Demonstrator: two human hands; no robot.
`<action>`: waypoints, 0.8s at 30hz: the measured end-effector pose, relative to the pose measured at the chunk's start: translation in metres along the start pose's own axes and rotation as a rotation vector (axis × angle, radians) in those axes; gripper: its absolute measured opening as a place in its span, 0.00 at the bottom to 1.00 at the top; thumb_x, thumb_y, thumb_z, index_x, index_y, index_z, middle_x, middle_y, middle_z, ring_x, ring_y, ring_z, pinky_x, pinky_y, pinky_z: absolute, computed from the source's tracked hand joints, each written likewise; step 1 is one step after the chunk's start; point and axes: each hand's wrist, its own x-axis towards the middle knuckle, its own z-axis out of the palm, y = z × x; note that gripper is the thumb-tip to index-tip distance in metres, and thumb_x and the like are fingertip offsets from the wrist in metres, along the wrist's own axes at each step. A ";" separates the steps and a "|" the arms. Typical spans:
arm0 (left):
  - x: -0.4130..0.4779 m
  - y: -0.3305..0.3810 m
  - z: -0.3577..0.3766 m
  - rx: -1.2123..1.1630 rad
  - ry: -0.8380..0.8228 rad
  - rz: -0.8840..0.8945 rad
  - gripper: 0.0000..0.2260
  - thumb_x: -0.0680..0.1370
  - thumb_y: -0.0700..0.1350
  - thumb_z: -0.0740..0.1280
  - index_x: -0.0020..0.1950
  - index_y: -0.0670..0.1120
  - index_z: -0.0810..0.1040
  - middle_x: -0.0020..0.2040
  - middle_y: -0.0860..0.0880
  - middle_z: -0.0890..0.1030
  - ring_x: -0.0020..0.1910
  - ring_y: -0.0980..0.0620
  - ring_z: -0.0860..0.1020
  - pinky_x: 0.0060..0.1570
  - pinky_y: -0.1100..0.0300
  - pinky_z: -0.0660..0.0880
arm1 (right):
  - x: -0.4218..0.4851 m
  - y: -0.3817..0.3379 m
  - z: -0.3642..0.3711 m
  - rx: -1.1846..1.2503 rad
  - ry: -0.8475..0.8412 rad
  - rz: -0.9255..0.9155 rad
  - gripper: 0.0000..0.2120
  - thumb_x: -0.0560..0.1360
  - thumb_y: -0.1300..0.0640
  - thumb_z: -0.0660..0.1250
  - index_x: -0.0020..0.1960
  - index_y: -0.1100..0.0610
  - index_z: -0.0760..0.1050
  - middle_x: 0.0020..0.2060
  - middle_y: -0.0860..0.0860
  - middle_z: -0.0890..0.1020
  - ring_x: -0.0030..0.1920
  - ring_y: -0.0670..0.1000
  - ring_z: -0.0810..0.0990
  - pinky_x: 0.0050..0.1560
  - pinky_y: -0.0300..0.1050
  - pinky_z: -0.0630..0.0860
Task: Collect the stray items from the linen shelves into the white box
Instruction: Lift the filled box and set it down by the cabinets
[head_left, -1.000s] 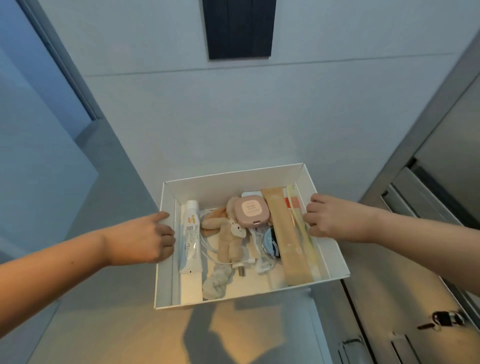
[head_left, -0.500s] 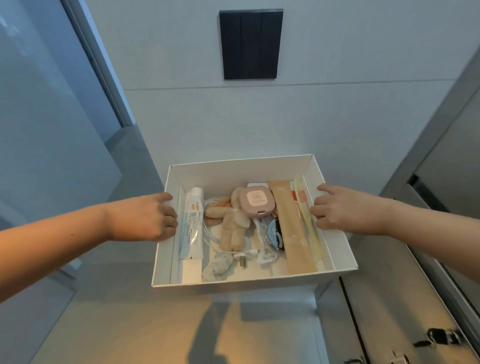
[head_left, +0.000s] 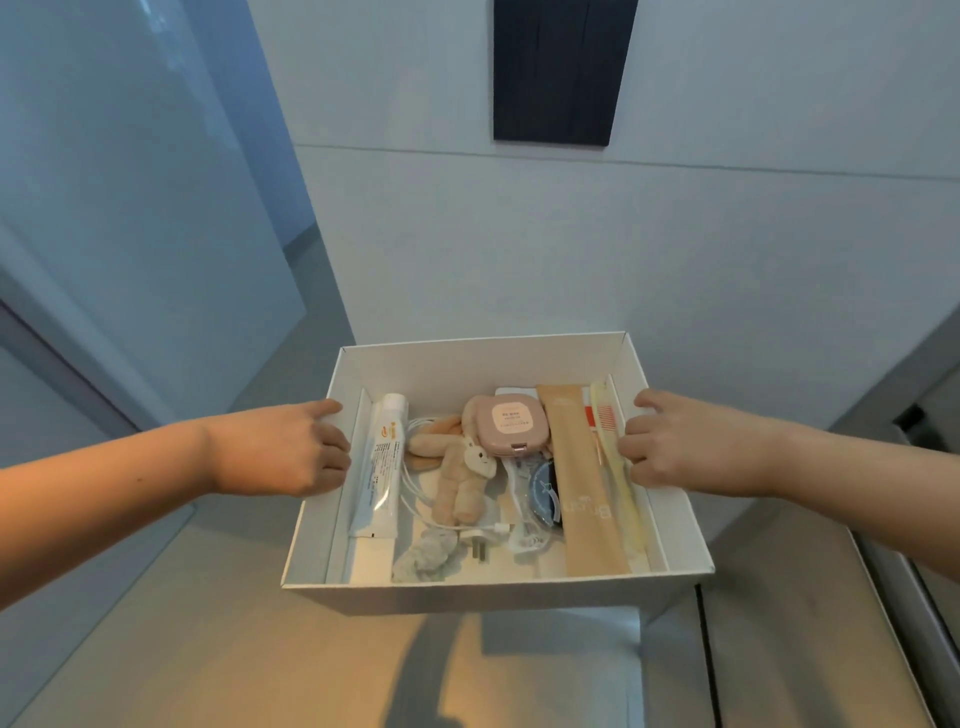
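I carry the white box (head_left: 493, 595) in the air in front of me. My left hand (head_left: 283, 449) grips its left wall and my right hand (head_left: 685, 447) grips its right wall. Inside lie a white tube (head_left: 382, 462), a beige plush rabbit (head_left: 462, 480), a pink compact (head_left: 511, 421), a white charger with its cable (head_left: 480, 540), a tan paper sleeve (head_left: 584, 483), a pale yellow toothbrush (head_left: 618, 488), a grey scrunchie (head_left: 426, 558) and a dark blue round item (head_left: 543, 493).
A pale wall stands straight ahead with a dark panel (head_left: 563, 67) high on it. A glass partition (head_left: 130, 208) lies to the left. Metal frames and cabinet fronts (head_left: 810, 649) are at the right and lower right. The floor below is lit warm.
The view has tilted upward and the box sits closer and more level. Both hands keep the same hold on its side walls.
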 end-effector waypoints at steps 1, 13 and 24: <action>-0.001 0.003 -0.001 -0.002 -0.010 -0.008 0.06 0.64 0.39 0.73 0.34 0.48 0.79 0.35 0.51 0.81 0.36 0.51 0.80 0.43 0.55 0.78 | 0.002 0.001 0.000 0.003 -0.003 -0.009 0.14 0.58 0.62 0.78 0.31 0.50 0.74 0.30 0.47 0.75 0.30 0.50 0.75 0.42 0.46 0.76; -0.055 0.043 -0.005 -0.013 -0.116 -0.142 0.07 0.64 0.40 0.75 0.35 0.48 0.79 0.35 0.51 0.80 0.37 0.50 0.80 0.45 0.52 0.78 | 0.053 0.005 -0.025 -0.072 -0.003 -0.102 0.13 0.58 0.61 0.78 0.31 0.49 0.75 0.30 0.46 0.76 0.30 0.50 0.75 0.41 0.43 0.76; -0.204 0.082 -0.012 -0.033 -0.305 -0.330 0.10 0.60 0.42 0.79 0.35 0.48 0.80 0.35 0.49 0.82 0.37 0.50 0.81 0.46 0.49 0.78 | 0.209 -0.006 -0.091 -0.076 -0.007 -0.208 0.06 0.72 0.63 0.67 0.45 0.52 0.77 0.42 0.50 0.78 0.44 0.53 0.76 0.56 0.49 0.70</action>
